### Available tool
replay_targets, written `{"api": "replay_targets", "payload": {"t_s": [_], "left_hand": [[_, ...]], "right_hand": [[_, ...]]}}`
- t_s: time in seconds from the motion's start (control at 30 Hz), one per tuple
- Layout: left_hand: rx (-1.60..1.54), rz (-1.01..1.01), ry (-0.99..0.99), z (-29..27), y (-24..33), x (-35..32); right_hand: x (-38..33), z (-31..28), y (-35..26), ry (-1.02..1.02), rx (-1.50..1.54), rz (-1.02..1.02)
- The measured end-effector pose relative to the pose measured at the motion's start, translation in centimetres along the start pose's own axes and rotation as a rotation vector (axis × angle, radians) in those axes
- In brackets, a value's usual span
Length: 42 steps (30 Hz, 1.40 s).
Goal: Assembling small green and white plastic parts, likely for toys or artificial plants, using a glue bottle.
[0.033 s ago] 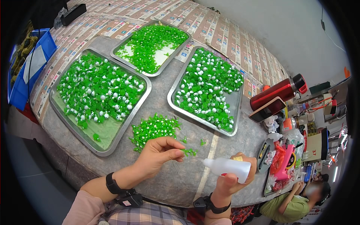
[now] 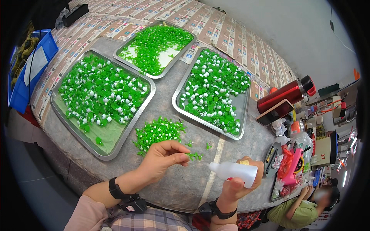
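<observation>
My left hand [image 2: 163, 159] pinches a small green plastic piece [image 2: 195, 156] between thumb and fingertips. In my right hand [image 2: 246, 183] is a white squeeze bottle [image 2: 236, 172], tilted so its thin nozzle points left toward the green piece, a short gap away. Just beyond my left hand lies a loose pile of small green pieces [image 2: 160, 133] with pale spots. A few single green pieces [image 2: 208, 146] lie to the right of that pile.
Metal trays of green parts with white balls stand at left [image 2: 152, 92] and right [image 2: 176, 101]; a third tray [image 2: 163, 74] of green parts sits behind. A red flask [image 2: 279, 96] and a phone [image 2: 275, 112] are at right, near a pink glue gun [image 2: 291, 169]. Another person [image 2: 296, 211] sits beyond.
</observation>
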State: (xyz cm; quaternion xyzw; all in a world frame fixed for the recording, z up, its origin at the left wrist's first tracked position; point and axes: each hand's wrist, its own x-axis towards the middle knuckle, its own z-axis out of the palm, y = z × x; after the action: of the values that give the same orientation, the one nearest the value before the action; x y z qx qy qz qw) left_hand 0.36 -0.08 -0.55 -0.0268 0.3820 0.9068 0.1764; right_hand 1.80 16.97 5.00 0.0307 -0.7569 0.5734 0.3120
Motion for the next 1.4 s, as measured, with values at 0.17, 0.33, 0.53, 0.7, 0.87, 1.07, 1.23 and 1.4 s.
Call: {"api": "replay_targets", "payload": {"t_s": [0.17,0.33,0.53,0.7,0.87,1.07,1.23,1.4], "left_hand": [[0.001,0.011,-0.005,-0.1,0.0,-0.1],[0.020,0.005,0.016,0.3,0.1,0.0],[0.014,-0.048,0.095,0.2,0.0,0.0],[0.011,-0.071,0.081,0.4,-0.1,0.2],[0.028,-0.077,0.112,0.3,0.0,0.1],[0.028,-0.072,0.098,0.2,0.0,0.3],[0.009,-0.078,0.091,0.2,0.1,0.3],[0.019,-0.085,0.067,0.0,0.1,0.0]], "right_hand": [[0.0,-0.2,0.2,0.026,-0.045,-0.026],[2.2,-3.1,1.0,0.168,0.056,0.038],[4.7,-9.7,8.4,0.032,-0.069,0.374],[2.8,-13.7,12.8,0.123,-0.257,0.293],[5.7,-9.2,5.8,0.292,-0.916,-0.293],[7.6,-2.5,6.9,-0.409,-0.603,0.057],[7.2,-0.6,9.5,-0.541,-0.767,0.034],[5.8,-1.1,5.3,-0.420,-0.178,0.294]]}}
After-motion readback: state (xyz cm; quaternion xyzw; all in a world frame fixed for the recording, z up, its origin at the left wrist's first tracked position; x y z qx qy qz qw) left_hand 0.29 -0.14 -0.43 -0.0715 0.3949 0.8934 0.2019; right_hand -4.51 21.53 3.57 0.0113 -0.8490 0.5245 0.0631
